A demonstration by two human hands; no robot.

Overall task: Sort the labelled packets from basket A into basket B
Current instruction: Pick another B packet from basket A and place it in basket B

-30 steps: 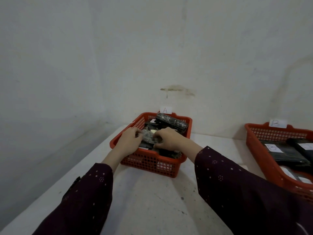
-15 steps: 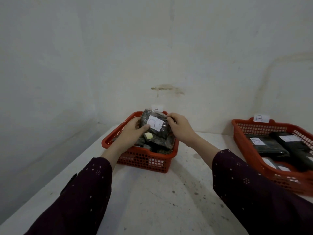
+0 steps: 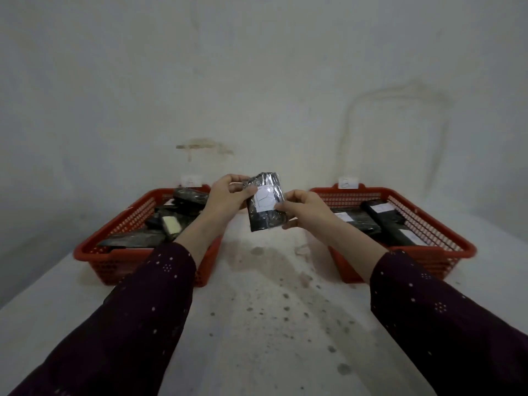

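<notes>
- Two hands are sharing one dark packet [image 3: 266, 205], and we are holding it upright in the air over the bare strip of table [image 3: 257, 324] between the two red baskets.
- Our left hand [image 3: 228, 200] is pinching the packet's upper left edge, thumb on the front face and fingers curled behind.
- Our right hand [image 3: 304, 208] is closing on the lower right edge, thumb tip resting on the corner of the white label [image 3: 264, 199] (the writing on it is too blurred for us to read).
- We are seeing basket A [image 3: 120, 250] on the left, with several more dark packets lying jumbled in it and one pale, small block [image 3: 171, 224] among them.
- We are seeing basket B [image 3: 445, 252] on the right, where a few dark packets with white labels are lying flat side by side.
- Each basket is carrying a paper tag on its far rim: the left tag [image 3: 192, 180] and the right tag [image 3: 348, 183], both blurred.
- Our dark dotted sleeves [image 3: 428, 324] are reaching in from the near edge, and the table surface between them is showing dark specks and stains.
- We are facing a plain, pale wall [image 3: 257, 81] behind the baskets.
</notes>
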